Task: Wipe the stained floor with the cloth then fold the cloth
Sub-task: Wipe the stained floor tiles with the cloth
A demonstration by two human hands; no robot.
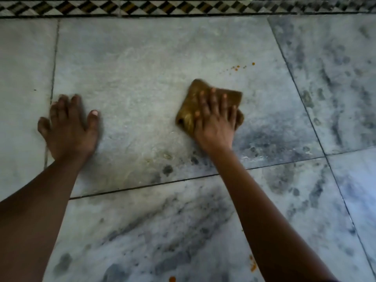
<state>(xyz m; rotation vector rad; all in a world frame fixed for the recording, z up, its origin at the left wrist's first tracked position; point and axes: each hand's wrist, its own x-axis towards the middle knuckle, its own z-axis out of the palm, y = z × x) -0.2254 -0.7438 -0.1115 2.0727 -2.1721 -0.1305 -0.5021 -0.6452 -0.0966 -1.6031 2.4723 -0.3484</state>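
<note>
A brown folded cloth [193, 92] lies on the grey marble floor [142, 78], right of centre. My right hand [215, 121] presses flat on it with fingers spread and straight. My left hand [69, 127] rests flat on the bare floor at the left, fingers spread, holding nothing. Small orange stain specks [242, 67] dot the tile just beyond the cloth. More orange stains [253, 265] sit near the bottom edge beside my right forearm, and one orange blob [172, 279] lies at the very bottom. The cloth's edges look blurred.
A patterned black, white and brown border strip [142, 7] runs along the far edge of the floor. Dark grout lines [54, 64] separate the large tiles. Dark smudgy veining covers the tiles at the right and near side.
</note>
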